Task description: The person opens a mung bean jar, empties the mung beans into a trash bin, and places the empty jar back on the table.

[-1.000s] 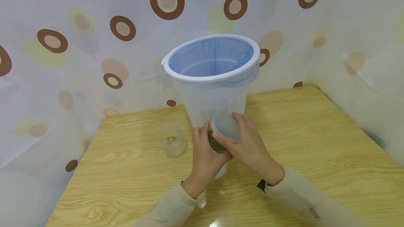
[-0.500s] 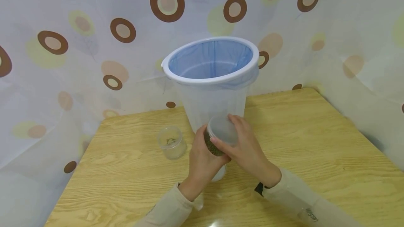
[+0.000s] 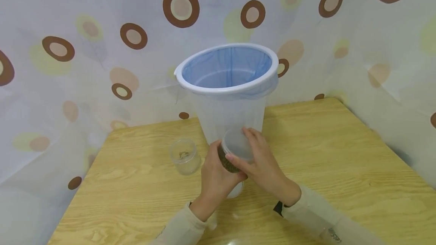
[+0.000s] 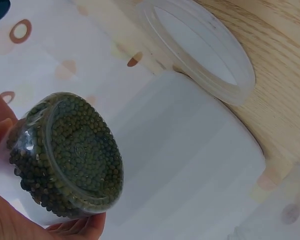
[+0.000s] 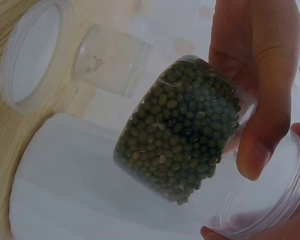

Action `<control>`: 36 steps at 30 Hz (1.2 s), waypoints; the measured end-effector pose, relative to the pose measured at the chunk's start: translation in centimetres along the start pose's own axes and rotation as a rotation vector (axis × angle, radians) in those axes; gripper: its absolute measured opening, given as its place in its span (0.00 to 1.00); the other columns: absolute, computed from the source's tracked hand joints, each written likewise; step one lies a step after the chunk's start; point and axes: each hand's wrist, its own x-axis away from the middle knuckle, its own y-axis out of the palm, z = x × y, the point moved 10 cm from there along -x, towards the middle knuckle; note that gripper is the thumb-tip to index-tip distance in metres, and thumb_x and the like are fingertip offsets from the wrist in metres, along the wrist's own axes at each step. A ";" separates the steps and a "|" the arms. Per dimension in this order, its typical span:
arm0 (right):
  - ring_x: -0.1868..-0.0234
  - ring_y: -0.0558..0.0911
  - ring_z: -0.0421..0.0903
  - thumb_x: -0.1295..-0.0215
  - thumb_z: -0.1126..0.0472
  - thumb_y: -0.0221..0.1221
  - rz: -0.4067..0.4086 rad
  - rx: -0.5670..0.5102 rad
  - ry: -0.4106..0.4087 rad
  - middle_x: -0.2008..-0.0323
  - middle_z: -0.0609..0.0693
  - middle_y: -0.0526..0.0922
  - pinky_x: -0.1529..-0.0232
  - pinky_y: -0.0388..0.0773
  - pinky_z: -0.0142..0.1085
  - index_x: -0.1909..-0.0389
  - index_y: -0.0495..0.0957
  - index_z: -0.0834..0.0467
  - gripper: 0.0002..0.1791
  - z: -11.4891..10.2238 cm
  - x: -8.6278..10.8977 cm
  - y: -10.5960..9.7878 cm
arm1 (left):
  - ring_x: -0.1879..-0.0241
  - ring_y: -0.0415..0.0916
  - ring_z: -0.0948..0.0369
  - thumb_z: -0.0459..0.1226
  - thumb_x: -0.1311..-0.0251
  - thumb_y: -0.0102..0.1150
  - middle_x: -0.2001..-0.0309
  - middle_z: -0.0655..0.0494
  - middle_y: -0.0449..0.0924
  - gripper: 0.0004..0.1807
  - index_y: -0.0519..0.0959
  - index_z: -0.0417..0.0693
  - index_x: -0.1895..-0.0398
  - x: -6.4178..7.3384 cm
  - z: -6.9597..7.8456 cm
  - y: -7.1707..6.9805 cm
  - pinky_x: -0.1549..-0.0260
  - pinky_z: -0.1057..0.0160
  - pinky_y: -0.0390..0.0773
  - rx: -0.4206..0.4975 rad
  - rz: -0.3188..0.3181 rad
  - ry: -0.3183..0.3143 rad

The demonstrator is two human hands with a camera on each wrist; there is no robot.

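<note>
A tilted clear jar of green mung beans [image 3: 226, 162] is held between both hands in front of the bin. My left hand [image 3: 218, 179] grips its body, thumb across the side; the beans [image 5: 175, 130] show through the wall in the right wrist view. Curled round the frosted lid [image 3: 238, 144] at the jar's mouth are the fingers of my right hand [image 3: 265, 167]. Whether that lid is screwed tight cannot be seen. Under the hands lies a round white lid [image 3: 235, 191], partly hidden; it shows more fully as a pale ring [image 4: 205, 47] in the left wrist view.
Left of the hands stands an open clear jar [image 3: 185, 158] with a few small bits inside. Behind them rises a tall white bin [image 3: 228, 112] lined with a blue bag [image 3: 228, 65]. All this is on a wooden table [image 3: 136, 184], against a patterned wall covering [image 3: 150, 59].
Both hands and the bean jar have shifted slightly left and toward me. The head view has tilted up a little, so the scene sits lower. The grips look the same.
</note>
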 end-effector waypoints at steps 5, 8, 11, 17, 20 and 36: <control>0.34 0.60 0.65 0.37 0.45 0.60 -0.016 -0.008 0.002 0.32 0.66 0.57 0.44 0.67 0.62 0.30 0.55 0.68 0.45 0.1 0.2 0.2 | 0.54 0.77 0.53 0.41 0.66 0.80 0.50 0.47 0.75 0.45 0.65 0.40 0.43 0.1 -0.2 0.0 0.58 0.54 0.80 0.002 -0.006 -0.014; 0.34 0.60 0.64 0.37 0.46 0.60 -0.024 -0.017 -0.004 0.32 0.66 0.56 0.44 0.67 0.62 0.30 0.54 0.68 0.45 0.0 0.3 0.3 | 0.54 0.77 0.54 0.41 0.66 0.80 0.51 0.47 0.75 0.45 0.65 0.41 0.43 0.0 -0.2 -0.1 0.59 0.55 0.80 0.000 -0.004 -0.011; 0.34 0.60 0.64 0.36 0.45 0.60 -0.035 -0.026 -0.007 0.32 0.65 0.55 0.44 0.67 0.61 0.29 0.54 0.68 0.45 0.0 0.3 0.3 | 0.55 0.77 0.54 0.41 0.67 0.80 0.52 0.47 0.75 0.44 0.65 0.41 0.44 0.0 -0.1 -0.2 0.60 0.55 0.80 -0.003 -0.002 -0.003; 0.35 0.61 0.62 0.35 0.43 0.57 -0.094 -0.054 -0.027 0.31 0.61 0.54 0.45 0.68 0.61 0.28 0.53 0.65 0.44 0.1 0.3 0.5 | 0.54 0.76 0.55 0.40 0.64 0.79 0.50 0.48 0.75 0.43 0.65 0.42 0.43 0.1 -0.6 0.1 0.59 0.56 0.80 0.057 -0.074 -0.054; 0.35 0.62 0.60 0.34 0.43 0.58 -0.140 -0.073 -0.061 0.31 0.59 0.55 0.45 0.68 0.61 0.29 0.54 0.64 0.43 -0.1 0.3 0.4 | 0.54 0.77 0.55 0.39 0.62 0.78 0.49 0.49 0.74 0.42 0.64 0.42 0.43 0.2 -0.8 0.3 0.59 0.56 0.80 0.101 -0.120 -0.084; 0.39 0.67 0.59 0.42 0.40 0.63 -0.056 0.045 0.072 0.35 0.62 0.62 0.47 0.72 0.56 0.31 0.55 0.66 0.49 0.0 0.2 -0.6 | 0.53 0.74 0.54 0.39 0.65 0.79 0.50 0.47 0.73 0.44 0.64 0.40 0.44 -0.1 0.2 -0.5 0.56 0.56 0.78 0.009 -0.045 0.033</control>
